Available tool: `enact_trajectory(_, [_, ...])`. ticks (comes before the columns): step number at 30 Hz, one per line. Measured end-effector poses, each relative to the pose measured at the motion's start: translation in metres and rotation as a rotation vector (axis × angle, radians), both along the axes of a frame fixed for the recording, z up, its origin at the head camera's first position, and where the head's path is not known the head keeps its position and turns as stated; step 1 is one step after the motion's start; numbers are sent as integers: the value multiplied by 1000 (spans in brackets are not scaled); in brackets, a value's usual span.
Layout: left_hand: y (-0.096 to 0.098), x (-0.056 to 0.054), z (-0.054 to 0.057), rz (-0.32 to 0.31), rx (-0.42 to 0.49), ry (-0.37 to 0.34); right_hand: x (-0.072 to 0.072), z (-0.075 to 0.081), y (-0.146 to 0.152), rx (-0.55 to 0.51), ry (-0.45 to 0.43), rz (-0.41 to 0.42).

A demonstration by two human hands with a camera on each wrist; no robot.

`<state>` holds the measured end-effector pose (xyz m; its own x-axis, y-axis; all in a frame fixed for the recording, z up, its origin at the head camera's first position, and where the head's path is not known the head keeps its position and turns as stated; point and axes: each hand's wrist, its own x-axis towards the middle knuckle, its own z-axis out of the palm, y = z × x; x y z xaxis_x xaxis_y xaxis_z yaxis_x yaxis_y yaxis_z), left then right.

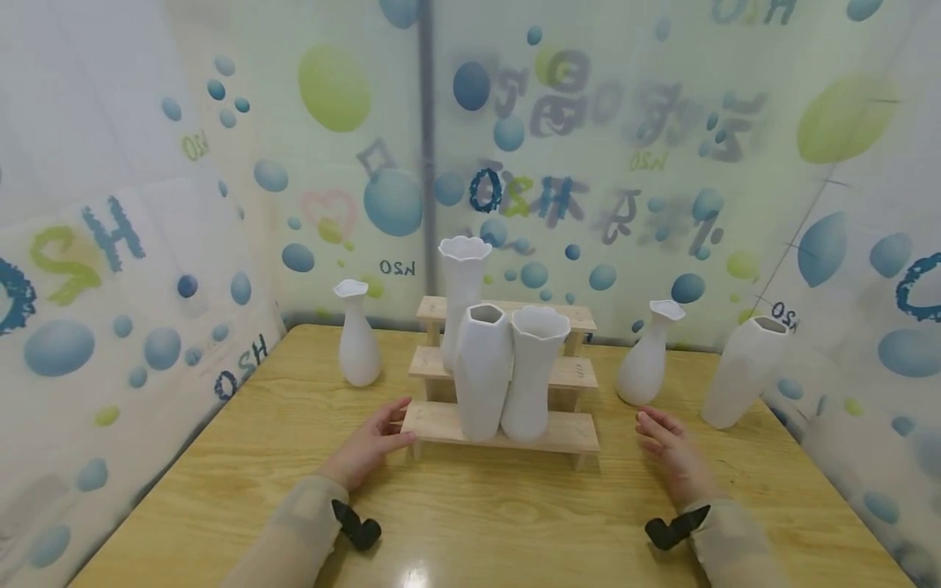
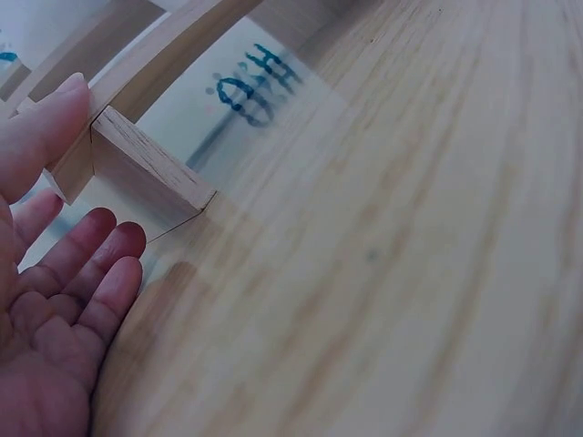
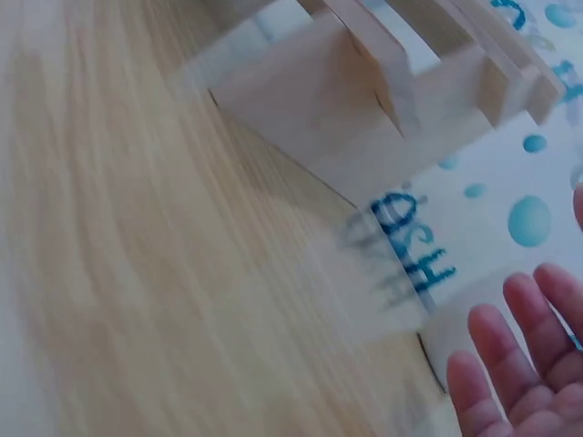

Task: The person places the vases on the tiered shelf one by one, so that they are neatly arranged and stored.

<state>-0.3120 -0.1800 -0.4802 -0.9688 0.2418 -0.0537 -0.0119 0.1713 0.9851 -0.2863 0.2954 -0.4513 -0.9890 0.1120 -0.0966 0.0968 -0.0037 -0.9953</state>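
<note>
Two hands, left (image 1: 370, 445) and right (image 1: 676, 457), have loosely parted fingers; left is beside a wooden stand (image 1: 434, 420), contact unclear; right holds nothing. Between them, it bears two white vases (image 1: 483, 376); just past the right, a slim-necked vase (image 1: 641, 371); behind the pair, a taller vase (image 1: 461, 278).

Wooden table (image 1: 515, 523): tiered rack (image 1: 434, 420), three white vases (image 1: 360, 351).

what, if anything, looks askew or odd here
The lettering on the backdrop reads backwards, as if seen from behind. The far-right vase leans outward in the head view, perhaps only from lens distortion. No spill or visible damage shows.
</note>
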Motion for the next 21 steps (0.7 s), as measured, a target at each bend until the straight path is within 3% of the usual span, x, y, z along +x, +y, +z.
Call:
enact_trajectory(5, [-1, 1, 1, 4, 0, 0, -5, 4, 23, 156, 32, -224])
enact_trajectory(11, [-1, 2, 1, 1, -9, 5, -9, 11, 45, 221, 72, -545])
enact_trajectory(14, [0, 1, 0, -3, -7, 6, -11, 15, 56, 216, 105, -684])
enact_trajectory(17, [0, 1, 0, -7, -2, 8, -16, 18, 65, 138, 127, -790])
enact_trajectory(21, [-1, 1, 1, -17, 1, 7, -22, 27, 74, 96, 103, -840])
